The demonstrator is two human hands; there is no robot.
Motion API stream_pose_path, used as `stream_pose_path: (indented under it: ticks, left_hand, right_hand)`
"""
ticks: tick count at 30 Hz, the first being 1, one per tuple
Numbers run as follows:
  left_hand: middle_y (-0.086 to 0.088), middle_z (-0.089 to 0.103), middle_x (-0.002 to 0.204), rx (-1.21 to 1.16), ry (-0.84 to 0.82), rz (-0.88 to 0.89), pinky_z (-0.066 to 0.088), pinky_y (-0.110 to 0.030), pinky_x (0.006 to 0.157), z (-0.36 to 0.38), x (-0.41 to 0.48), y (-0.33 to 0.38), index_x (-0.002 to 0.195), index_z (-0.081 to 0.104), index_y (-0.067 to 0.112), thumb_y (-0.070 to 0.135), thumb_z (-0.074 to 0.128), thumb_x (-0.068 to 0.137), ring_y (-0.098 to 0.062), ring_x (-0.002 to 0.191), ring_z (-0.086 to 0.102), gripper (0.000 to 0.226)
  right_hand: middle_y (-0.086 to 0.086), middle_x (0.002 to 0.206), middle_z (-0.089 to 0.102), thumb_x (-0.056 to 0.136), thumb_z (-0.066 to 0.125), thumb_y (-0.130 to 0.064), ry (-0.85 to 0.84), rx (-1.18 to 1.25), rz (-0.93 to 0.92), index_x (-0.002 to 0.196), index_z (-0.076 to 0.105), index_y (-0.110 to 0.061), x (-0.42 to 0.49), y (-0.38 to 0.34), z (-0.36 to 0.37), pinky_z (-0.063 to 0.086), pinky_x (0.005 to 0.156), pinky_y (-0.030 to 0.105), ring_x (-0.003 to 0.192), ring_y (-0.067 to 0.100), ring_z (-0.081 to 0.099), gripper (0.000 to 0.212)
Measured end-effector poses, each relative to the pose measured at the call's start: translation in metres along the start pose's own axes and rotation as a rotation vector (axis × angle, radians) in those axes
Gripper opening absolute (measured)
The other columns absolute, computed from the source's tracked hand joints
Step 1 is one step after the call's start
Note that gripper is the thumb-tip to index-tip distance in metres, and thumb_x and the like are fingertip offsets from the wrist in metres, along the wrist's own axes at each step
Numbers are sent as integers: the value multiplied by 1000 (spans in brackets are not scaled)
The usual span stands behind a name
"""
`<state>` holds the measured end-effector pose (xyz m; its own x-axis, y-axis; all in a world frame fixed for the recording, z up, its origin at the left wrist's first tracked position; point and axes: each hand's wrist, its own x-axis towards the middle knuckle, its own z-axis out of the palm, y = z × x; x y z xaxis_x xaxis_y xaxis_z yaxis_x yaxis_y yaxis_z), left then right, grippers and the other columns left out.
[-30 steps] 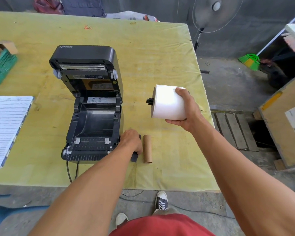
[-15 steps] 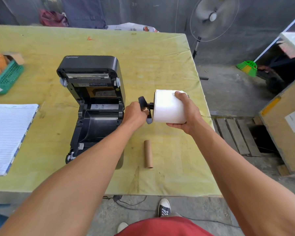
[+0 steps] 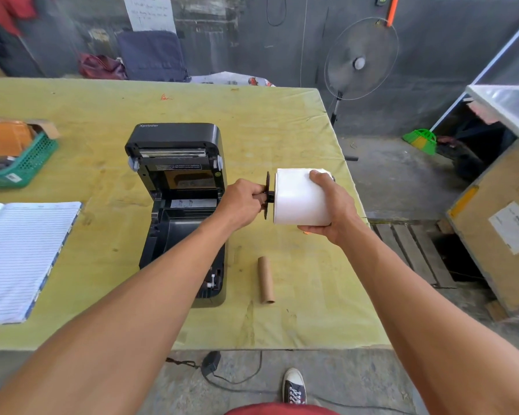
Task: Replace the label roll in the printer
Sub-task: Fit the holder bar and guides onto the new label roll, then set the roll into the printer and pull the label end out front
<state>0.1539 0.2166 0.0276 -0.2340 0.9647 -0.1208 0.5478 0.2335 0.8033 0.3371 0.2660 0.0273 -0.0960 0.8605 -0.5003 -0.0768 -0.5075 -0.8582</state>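
Observation:
A black label printer (image 3: 179,187) stands on the yellow-green table (image 3: 270,127) with its lid raised and its roll bay empty. To its right, above the table, my right hand (image 3: 327,205) grips a full white label roll (image 3: 297,197) held sideways. A black spindle sticks out of the roll's left end, and my left hand (image 3: 241,202) pinches a black disc-shaped end guide (image 3: 266,191) on that spindle, close against the roll. An empty brown cardboard core (image 3: 265,280) lies on the table in front of the roll.
A lined notebook (image 3: 21,259) lies open at the left. A green basket (image 3: 21,166) with an orange box sits at the far left. The table's right edge is just beyond the roll. A standing fan (image 3: 360,59) is behind it. A power adapter (image 3: 211,366) lies on the floor.
My left hand lifted the black end guide from the table beside the printer and brought it onto the spindle at the roll's left end, now closer to the roll. The right hand kept hold of the roll.

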Motion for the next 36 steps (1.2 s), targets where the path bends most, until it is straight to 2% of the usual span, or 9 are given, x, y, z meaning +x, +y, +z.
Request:
stream_pose_path:
  ticks: [11, 17, 21, 23, 26, 28, 31, 33, 36]
  left_hand:
    - [-13, 72, 113, -567, 161, -79, 61, -33, 83, -4, -34, -12, 123, 67, -3, 1, 63, 95, -22, 96, 72, 29]
    - [-7, 73, 103, -617, 272, -71, 59, -20, 71, -25, -52, -35, 118, 68, -3, -2, 64, 93, -14, 86, 73, 26]
    - [-3, 74, 107, -530, 312, -32, 62, -32, 80, -41, -60, -46, 118, 70, 3, 1, 61, 95, -13, 88, 73, 25]
    - [-3, 77, 99, -461, 312, -49, 62, -39, 79, -49, -67, -50, 102, 78, 9, 4, 58, 94, -19, 84, 73, 23]
    - [-10, 72, 83, -544, 288, -99, 57, -42, 76, -63, -81, -55, 56, 67, 15, 15, 50, 86, -28, 85, 69, 34]
    - [-10, 71, 93, -616, 275, -103, 55, -40, 77, -71, -90, -58, 65, 64, 15, 29, 51, 87, -25, 91, 67, 29]
    - [-4, 72, 89, -415, 334, -82, 50, -34, 68, -87, -97, -70, 76, 73, 9, 39, 63, 85, -21, 83, 66, 33]
    - [-5, 73, 84, -357, 366, -78, 44, -30, 62, -98, -97, -80, 75, 74, 6, 42, 65, 84, -22, 76, 65, 38]
    - [-8, 75, 87, -324, 372, -85, 45, -31, 63, -113, -99, -92, 80, 76, 5, 51, 63, 75, -24, 80, 68, 48]
  right_hand:
    - [9, 116, 68, 68, 74, -61, -4, -47, -79, 122, 58, -18, -35, 6, 22, 62, 61, 46, 92, 32, 72, 71]
    - [12, 119, 62, 89, 56, -64, -143, 86, -75, 112, 62, -18, -54, 15, 39, 59, 83, 58, 103, 33, 67, 52]
    - [11, 123, 60, 97, 53, -44, -148, 100, -84, 103, 63, -23, -67, 23, 62, 60, 80, 55, 106, 36, 64, 25]
    - [9, 118, 60, 99, 49, -38, -149, 74, -108, 100, 64, -25, -72, 27, 75, 59, 81, 55, 104, 35, 63, 20]
    - [7, 114, 61, 102, 44, -41, -144, 17, -150, 103, 62, -24, -78, 36, 95, 57, 85, 58, 103, 33, 63, 25]
    - [9, 114, 62, 100, 44, -52, -173, 22, -148, 108, 61, -22, -79, 44, 108, 57, 86, 59, 104, 34, 65, 35]
    - [12, 120, 65, 84, 60, -66, -254, 17, -134, 120, 61, -20, -82, 57, 128, 58, 84, 58, 106, 34, 68, 58]
    - [14, 129, 59, 77, 76, -56, -288, -1, -124, 133, 48, -13, -81, 64, 138, 59, 82, 59, 109, 34, 66, 76]
    - [12, 127, 54, 84, 78, -34, -290, -27, -132, 135, 40, -12, -81, 67, 150, 59, 82, 59, 110, 33, 64, 68]
